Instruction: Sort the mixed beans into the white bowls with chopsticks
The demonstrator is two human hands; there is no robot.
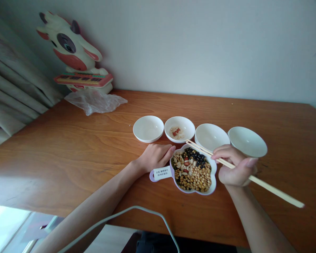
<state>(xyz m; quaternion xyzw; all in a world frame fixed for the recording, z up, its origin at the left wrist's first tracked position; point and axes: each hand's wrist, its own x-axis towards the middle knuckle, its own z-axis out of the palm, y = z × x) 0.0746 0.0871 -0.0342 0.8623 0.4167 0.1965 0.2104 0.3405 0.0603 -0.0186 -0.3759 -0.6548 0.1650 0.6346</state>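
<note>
A pair of wooden chopsticks (pixel 275 190) is held in my right hand (pixel 235 165). Their tips extend left above the back rim of a shallow, scalloped lilac-and-white bowl (pixel 214 182); I make out nothing between them. Mixed yellow soybeans (pixel 200 178), black beans (pixel 196 156) and peanuts (pixel 186 165) fill this bowl. A paper label (pixel 162 173) covers part of its handle. Against the bowl's left rim rests my left hand (pixel 156 156), fingers curled; their inner side is hidden. In the second white bowl (pixel 179 121) from the left lie pale and reddish bits (pixel 176 132).
Three other white bowls, a left one (pixel 148 129), a third (pixel 212 136) and a right one (pixel 247 141), stand in the same row. A cow-shaped toy keyboard (pixel 84 80) and a crumpled plastic bag (pixel 96 102) sit back left. A pale cable (pixel 131 208) crosses the front.
</note>
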